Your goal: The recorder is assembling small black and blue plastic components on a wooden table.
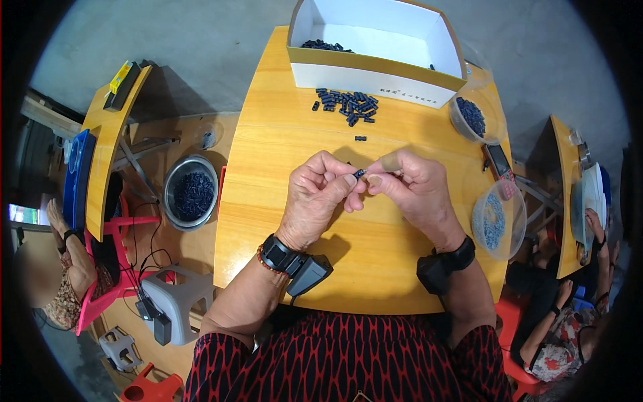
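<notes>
Work seems unfinished on one small dark piece (pixel 359 173), pinched in the left hand (pixel 315 193); whether it is also gripped by the right hand (pixel 418 191) cannot be told. Beyond, a lone piece (pixel 361 138) and a heap (pixel 349 104) are laid out, with more pieces (pixel 325 45) held in the box (pixel 375 84) — which are finished is not shown.

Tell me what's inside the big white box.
In the box, small dark pieces are heaped at left and a dark bit shows at right; the near wall hides whatever lies low behind it.
</notes>
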`<action>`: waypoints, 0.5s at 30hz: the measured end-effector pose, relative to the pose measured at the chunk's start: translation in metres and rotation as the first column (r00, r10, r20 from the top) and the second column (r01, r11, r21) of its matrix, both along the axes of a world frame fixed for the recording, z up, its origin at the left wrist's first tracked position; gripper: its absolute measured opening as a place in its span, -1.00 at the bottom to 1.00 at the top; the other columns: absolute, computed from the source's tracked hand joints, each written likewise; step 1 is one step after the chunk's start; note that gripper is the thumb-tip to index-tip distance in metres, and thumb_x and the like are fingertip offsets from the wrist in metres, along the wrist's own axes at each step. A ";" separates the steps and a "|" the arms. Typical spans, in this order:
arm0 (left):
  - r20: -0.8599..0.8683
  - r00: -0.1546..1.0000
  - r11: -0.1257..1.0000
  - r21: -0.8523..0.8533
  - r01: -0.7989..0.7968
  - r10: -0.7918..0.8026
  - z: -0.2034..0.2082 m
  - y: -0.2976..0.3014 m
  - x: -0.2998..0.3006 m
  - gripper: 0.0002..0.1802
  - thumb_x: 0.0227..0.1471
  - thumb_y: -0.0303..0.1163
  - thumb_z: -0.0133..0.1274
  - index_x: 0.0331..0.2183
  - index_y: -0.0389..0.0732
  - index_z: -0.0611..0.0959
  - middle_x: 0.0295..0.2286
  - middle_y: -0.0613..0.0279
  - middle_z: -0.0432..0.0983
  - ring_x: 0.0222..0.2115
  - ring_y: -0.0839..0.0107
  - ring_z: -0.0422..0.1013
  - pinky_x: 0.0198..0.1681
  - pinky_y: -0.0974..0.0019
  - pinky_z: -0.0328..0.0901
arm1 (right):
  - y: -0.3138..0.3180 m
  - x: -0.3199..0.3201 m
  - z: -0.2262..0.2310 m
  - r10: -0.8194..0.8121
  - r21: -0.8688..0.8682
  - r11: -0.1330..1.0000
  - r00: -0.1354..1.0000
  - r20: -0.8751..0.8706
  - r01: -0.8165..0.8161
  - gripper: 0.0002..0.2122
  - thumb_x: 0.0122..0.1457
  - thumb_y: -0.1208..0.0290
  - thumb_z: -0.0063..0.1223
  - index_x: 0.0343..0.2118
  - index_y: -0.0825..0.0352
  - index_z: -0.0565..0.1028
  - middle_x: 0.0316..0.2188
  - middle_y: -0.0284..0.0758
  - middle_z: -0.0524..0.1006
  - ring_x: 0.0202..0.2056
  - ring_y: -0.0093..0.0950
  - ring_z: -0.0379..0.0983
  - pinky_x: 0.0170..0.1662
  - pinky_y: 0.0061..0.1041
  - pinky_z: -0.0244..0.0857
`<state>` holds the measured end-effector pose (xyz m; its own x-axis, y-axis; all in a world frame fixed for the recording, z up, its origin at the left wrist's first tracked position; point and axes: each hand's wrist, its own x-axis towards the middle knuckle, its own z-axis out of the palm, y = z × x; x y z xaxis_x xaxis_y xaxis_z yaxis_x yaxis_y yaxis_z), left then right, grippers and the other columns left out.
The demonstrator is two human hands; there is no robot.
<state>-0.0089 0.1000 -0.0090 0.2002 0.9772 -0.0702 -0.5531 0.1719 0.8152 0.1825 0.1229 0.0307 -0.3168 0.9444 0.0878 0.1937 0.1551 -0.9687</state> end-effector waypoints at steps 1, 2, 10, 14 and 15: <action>0.000 1.000 1.000 -0.008 -0.003 0.003 0.000 0.000 0.000 -0.96 0.23 -0.59 0.02 -0.26 -0.28 0.55 -0.40 0.11 0.61 -0.53 0.46 0.52 -0.41 0.43 0.47 | 0.000 0.000 0.000 0.006 0.042 0.999 0.999 0.036 -0.007 -0.93 0.18 0.59 0.18 -0.32 0.48 0.57 -0.47 -0.25 0.64 -0.36 -0.55 0.63 -0.32 -0.57 0.48; 0.000 1.000 1.000 -0.008 -0.004 0.004 0.000 0.000 0.000 -0.96 0.23 -0.59 0.02 -0.26 -0.28 0.55 -0.40 0.11 0.61 -0.53 0.46 0.52 -0.41 0.43 0.47 | 0.000 -0.001 0.000 0.009 0.085 0.996 0.997 0.073 -0.015 -0.94 0.17 0.58 0.18 -0.34 0.47 0.58 -0.47 -0.25 0.64 -0.40 -0.55 0.62 -0.34 -0.56 0.47; -0.143 0.989 0.999 0.046 -0.022 0.028 0.001 -0.002 -0.001 -0.97 0.23 -0.56 0.06 -0.26 -0.28 0.56 -0.42 0.13 0.61 -0.55 0.50 0.50 -0.45 0.48 0.43 | 0.000 -0.004 -0.002 -0.010 0.380 0.920 0.965 0.263 -0.094 -0.94 0.08 0.60 0.18 -0.37 0.37 0.59 -0.47 -0.21 0.58 -0.43 -0.28 0.57 -0.36 -0.43 0.42; -0.128 0.992 1.000 0.008 -0.015 0.016 0.002 -0.002 -0.001 -0.97 0.23 -0.57 0.05 -0.25 -0.28 0.55 -0.43 0.15 0.60 -0.56 0.52 0.49 -0.47 0.49 0.41 | -0.003 -0.007 -0.004 0.027 0.430 0.891 0.962 0.272 -0.146 -0.93 0.08 0.62 0.14 -0.35 0.40 0.58 -0.45 -0.18 0.57 -0.43 -0.23 0.55 -0.36 -0.40 0.41; -0.154 0.988 1.000 0.012 -0.015 0.016 0.002 -0.002 -0.001 -0.96 0.23 -0.58 0.04 -0.25 -0.27 0.55 -0.44 0.16 0.60 -0.56 0.52 0.48 -0.48 0.49 0.40 | -0.003 -0.007 -0.004 0.032 0.429 0.891 0.962 0.270 -0.150 -0.93 0.08 0.62 0.14 -0.35 0.40 0.58 -0.45 -0.18 0.57 -0.43 -0.23 0.55 -0.36 -0.40 0.41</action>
